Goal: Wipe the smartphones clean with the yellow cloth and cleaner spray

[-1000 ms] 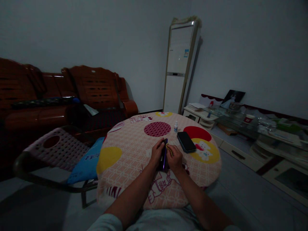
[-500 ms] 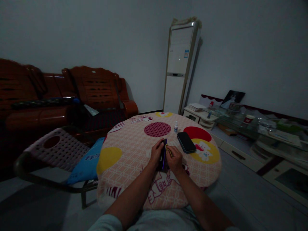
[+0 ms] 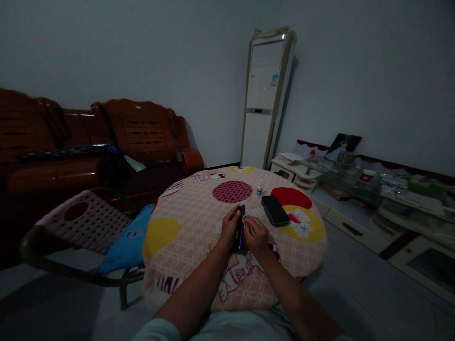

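My left hand (image 3: 230,226) is closed round a dark phone with a shiny purple edge (image 3: 242,239), which is tipped up on its side above the table. Pinched in the fingers of my right hand (image 3: 258,237) is a small yellow cloth (image 3: 248,224), pressed to the phone's purple edge. Much of the cloth is hidden by the fingers. A second, black phone (image 3: 275,210) lies flat to the right of my hands. Behind it stands a small white bottle (image 3: 259,187) with a blue label.
A patterned cloth covers the round table (image 3: 192,213). On the left are a woven chair (image 3: 85,218) with a blue cushion (image 3: 128,241) and a wooden sofa (image 3: 138,128). A low glass-topped cabinet (image 3: 355,189) with clutter runs along the right wall, near a tall air conditioner (image 3: 263,94).
My right hand has slid slightly down along the phone's edge with the cloth. My left hand keeps its hold on the phone. The black phone and the bottle have stayed put.
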The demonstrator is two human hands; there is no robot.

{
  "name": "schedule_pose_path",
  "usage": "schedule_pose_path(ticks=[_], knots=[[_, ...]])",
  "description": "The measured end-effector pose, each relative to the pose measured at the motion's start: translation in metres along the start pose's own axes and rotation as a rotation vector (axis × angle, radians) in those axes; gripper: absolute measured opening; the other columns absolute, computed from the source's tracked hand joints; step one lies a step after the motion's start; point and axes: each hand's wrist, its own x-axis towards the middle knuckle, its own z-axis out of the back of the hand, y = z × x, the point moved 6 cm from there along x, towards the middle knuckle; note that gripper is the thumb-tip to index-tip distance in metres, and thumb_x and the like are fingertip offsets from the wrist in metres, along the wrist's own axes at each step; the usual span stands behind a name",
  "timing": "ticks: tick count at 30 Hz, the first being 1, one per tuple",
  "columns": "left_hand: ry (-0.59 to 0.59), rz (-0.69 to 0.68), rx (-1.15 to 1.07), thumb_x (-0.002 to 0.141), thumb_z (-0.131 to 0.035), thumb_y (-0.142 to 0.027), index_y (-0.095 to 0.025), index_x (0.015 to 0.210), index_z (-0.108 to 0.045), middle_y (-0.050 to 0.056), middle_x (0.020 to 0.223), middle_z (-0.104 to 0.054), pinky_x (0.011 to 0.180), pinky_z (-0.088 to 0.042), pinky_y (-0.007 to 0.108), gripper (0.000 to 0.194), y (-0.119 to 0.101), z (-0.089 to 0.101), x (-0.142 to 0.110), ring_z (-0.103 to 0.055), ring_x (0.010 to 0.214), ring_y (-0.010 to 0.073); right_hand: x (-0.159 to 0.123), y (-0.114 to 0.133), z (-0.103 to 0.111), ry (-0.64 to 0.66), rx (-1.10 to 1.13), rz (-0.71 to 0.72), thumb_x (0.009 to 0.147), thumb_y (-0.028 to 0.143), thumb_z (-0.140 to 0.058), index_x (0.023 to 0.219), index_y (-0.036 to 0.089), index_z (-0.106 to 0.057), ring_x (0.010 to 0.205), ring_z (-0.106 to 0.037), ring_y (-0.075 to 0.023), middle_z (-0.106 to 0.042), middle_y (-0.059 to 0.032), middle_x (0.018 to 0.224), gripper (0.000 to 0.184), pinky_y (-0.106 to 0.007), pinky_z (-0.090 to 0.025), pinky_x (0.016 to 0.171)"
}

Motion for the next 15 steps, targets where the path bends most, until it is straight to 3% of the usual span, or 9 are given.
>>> schedule_pose_path(ticks=[15], knots=[[-0.010, 0.005, 0.030, 0.070, -0.071, -0.032, -0.018, 0.103, -0.072, 0.011, 0.120, -0.065, 0.102, -0.038, 0.039, 0.036, -0.0062, 0.0004, -0.0025, -0.056, 0.116, 0.0260, -0.0022, -0.0042, -0.0030, 0.008, -0.017, -0.012, 0.082, 0.008, -0.047, 0.099, 0.018, -0.067, 0.085, -0.065, -0.0187, -0.069, -0.0089, 0.090, 0.027, -0.033, -0.055, 0.078]])
